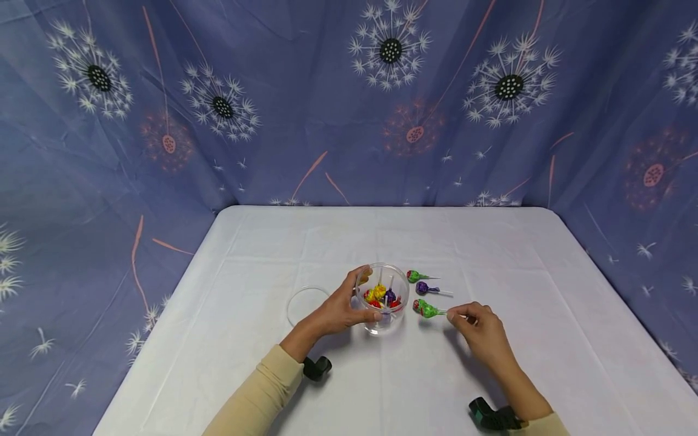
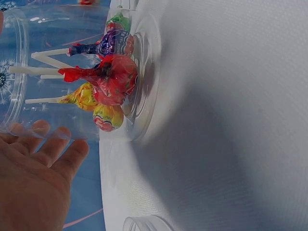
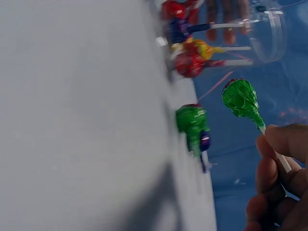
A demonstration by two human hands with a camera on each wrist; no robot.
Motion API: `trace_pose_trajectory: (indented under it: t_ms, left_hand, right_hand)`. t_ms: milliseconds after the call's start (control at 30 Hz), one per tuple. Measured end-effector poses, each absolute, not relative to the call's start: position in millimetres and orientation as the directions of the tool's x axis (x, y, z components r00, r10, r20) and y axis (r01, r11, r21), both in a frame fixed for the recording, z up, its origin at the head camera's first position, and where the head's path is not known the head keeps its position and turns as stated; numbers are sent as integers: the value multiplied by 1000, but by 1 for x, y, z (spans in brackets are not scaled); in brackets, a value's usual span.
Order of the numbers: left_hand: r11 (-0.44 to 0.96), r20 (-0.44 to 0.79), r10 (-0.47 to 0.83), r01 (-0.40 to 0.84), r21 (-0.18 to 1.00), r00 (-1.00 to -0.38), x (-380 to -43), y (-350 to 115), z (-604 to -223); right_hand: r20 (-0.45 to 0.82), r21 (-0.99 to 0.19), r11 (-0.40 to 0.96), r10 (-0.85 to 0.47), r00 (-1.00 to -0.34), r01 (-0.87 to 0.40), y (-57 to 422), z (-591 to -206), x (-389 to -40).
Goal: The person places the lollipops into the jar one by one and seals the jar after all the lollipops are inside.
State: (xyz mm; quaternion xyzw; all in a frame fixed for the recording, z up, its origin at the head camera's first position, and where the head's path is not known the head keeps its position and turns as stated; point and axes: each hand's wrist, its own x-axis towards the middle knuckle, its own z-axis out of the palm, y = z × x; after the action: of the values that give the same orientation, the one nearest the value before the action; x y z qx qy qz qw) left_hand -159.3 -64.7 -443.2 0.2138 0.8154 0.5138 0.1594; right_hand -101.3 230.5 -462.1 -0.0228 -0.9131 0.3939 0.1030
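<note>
My left hand (image 1: 343, 306) grips a clear plastic jar (image 1: 383, 318) round its side, thumb at the front and fingers behind. Several wrapped lollipops stand inside, sticks up: a red one (image 2: 115, 79), a purple one (image 2: 115, 43) and yellow ones (image 2: 108, 117) among them. To the right of the jar, my right hand (image 1: 482, 333) pinches a green lollipop (image 3: 240, 98) by its white stick between thumb and fingers. Its wrapped head points toward the jar and hangs above the table. Beyond it lie another green lollipop (image 1: 414, 276) and a purple lollipop (image 1: 424, 288).
A clear round lid (image 1: 289, 306) lies on the white-covered table (image 1: 262, 254) left of the jar, partly behind my left hand. Dark wrist cameras (image 1: 318, 368) sit on both wrists. A blue dandelion-print curtain (image 1: 305, 109) hangs behind and along the sides.
</note>
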Motion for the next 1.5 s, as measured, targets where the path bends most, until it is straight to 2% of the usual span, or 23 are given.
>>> trace_pose_trajectory:
  t_ms: [567, 900, 1167, 1500]
  left_hand:
    - [372, -33, 514, 189, 909, -857, -160, -66, -446]
    - [367, -38, 517, 182, 912, -855, -161, -66, -447]
    - [342, -36, 531, 175, 923, -846, -163, -67, -449]
    - [313, -2, 541, 200, 928, -841, -162, -69, -447]
  right_hand:
    - [278, -810, 562, 116, -954, -167, 208, -399, -126]
    - [330, -798, 537, 7, -944, -275, 180, -381, -145]
    - [343, -747, 573, -103, -934, -337, 158, -381, -155]
    - [397, -612, 662, -216, -892, -432, 134, -388, -161]
